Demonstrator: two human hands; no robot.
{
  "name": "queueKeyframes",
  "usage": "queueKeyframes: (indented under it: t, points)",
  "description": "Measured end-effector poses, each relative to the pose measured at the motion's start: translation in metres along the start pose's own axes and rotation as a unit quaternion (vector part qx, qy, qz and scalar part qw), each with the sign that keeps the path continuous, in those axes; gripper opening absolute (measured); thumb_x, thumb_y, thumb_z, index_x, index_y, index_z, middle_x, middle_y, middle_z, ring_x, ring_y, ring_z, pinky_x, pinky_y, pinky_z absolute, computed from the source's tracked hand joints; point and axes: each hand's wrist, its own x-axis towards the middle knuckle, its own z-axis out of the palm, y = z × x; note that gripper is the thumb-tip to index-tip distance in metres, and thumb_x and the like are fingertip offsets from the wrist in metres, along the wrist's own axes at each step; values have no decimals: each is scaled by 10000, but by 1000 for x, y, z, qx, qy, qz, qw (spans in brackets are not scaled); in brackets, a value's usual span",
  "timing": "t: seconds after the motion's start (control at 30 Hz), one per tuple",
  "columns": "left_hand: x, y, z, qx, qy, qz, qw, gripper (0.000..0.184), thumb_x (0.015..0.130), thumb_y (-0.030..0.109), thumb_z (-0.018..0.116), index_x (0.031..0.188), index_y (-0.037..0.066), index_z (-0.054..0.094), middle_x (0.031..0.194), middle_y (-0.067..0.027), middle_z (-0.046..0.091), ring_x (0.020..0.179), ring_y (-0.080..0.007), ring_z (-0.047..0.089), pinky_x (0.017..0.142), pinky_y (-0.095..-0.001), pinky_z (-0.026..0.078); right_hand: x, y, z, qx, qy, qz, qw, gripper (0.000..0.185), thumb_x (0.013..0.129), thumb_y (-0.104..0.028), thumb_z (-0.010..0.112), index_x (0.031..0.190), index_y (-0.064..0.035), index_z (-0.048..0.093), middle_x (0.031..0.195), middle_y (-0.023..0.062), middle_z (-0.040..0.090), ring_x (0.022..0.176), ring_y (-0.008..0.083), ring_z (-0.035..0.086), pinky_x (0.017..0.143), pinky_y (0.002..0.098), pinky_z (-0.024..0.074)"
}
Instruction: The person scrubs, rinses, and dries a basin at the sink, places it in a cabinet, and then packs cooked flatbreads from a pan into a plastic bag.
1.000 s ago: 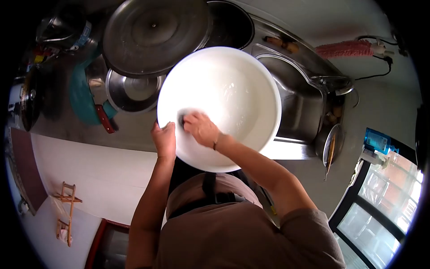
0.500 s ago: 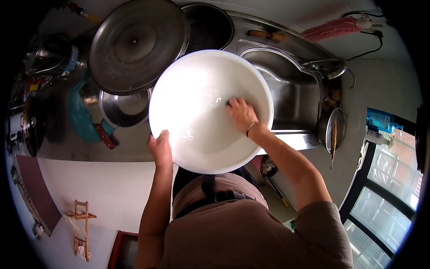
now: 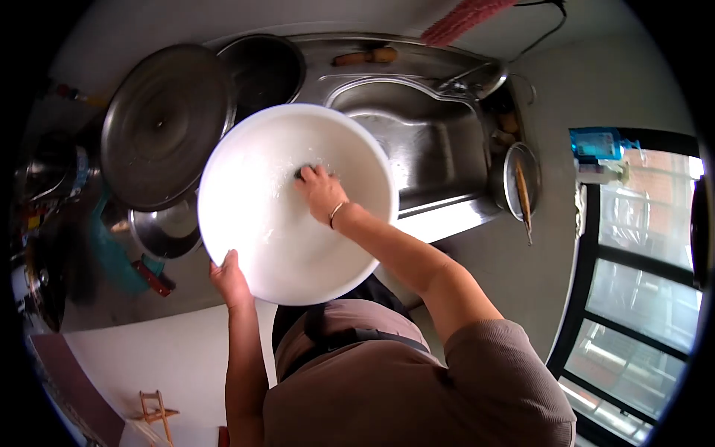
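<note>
Pinching basin (image 3: 309,274) by its rim in left hand (image 3: 232,281) and dark pad (image 3: 299,173) in right hand (image 3: 322,195), with wiping apparently begun but unfinished amid glistening specks (image 3: 277,183).

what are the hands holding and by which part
The left hand grips the white basin by its near-left rim; the right hand holds a small dark item, where exactly cannot be told.

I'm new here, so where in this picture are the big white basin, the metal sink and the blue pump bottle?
White basin (image 3: 257,223): head view, on its bare inner surface.
Metal sink (image 3: 428,145): head view, on its bare inside.
Blue pump bottle (image 3: 594,143): head view, on its body.
</note>
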Motion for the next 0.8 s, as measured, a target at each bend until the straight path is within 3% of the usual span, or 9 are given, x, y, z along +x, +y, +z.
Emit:
queueKeyframes:
  t: [0.07,0.2,0.27,0.33,0.47,0.6,0.67,0.73,0.8]
  points:
    - [-5,6,4,-19,-14,-2,1000,296,820,28,529,1095,-81,525,1025,-149,605,864,-198,594,771,-306,471,-27,-15,6,-64,-60,9,996,251,762,-90,529,1006,-94,587,1115,89,463,1049,247,452,805,360,472]
    - [-4,6,4,-6,-18,-12,1000,324,817,28,527,1119,-85,508,1046,-154,597,877,-212,594,773,-316,476,-39,-79,11,7,-132,-154,979,215,771,-136,534,970,-107,610,1098,73,473,1068,235,449,800,366,480]
    - [-8,15,7,3,-12,-26,1000,332,813,38,532,1122,-83,508,1049,-155,596,872,-214,595,772,-316,476,-18,-101,18,76,-34,-180,980,173,766,-160,548,921,-125,613,1067,49,481,1066,232,449,802,371,470]
    - [-1,7,1,39,-23,-15,999,347,808,43,536,1131,-81,506,1046,-157,598,870,-219,597,767,-317,478,20,-101,24,105,4,-132,986,142,762,-154,554,892,-136,610,1041,25,486,1067,233,448,816,380,452]
    - [-5,9,4,53,4,-9,999,349,806,42,538,1133,-77,506,1044,-159,601,871,-222,600,759,-318,482,51,-36,18,-7,74,-59,996,173,770,-133,548,930,-130,614,1110,40,482,1087,245,437,845,409,433]
    - [-7,11,4,23,-7,-9,1000,338,811,22,528,1133,-78,506,1049,-163,599,888,-218,599,780,-312,476,1,16,0,-4,-33,42,999,233,774,-125,553,998,-110,616,1148,52,468,1091,256,438,781,388,490]
    - [-4,6,3,30,-6,8,1000,326,812,15,529,1122,-84,507,1049,-166,598,890,-215,598,779,-313,476,-31,15,-6,-31,-104,32,994,221,778,-135,553,986,-101,617,1121,68,475,1075,268,451,730,358,511]
    - [-6,11,6,31,0,-4,1000,315,813,13,527,1111,-90,508,1047,-161,599,892,-211,596,780,-313,475,-55,-11,13,-114,-94,20,989,195,800,-182,535,950,-118,642,1048,67,499,1023,252,469,675,332,506]
    - [-7,11,7,32,7,-13,999,309,815,19,526,1103,-90,508,1036,-155,601,878,-209,597,772,-312,475,-62,-41,19,-109,-71,-82,988,151,795,-185,537,884,-129,646,1047,69,500,1030,254,469,681,337,501]
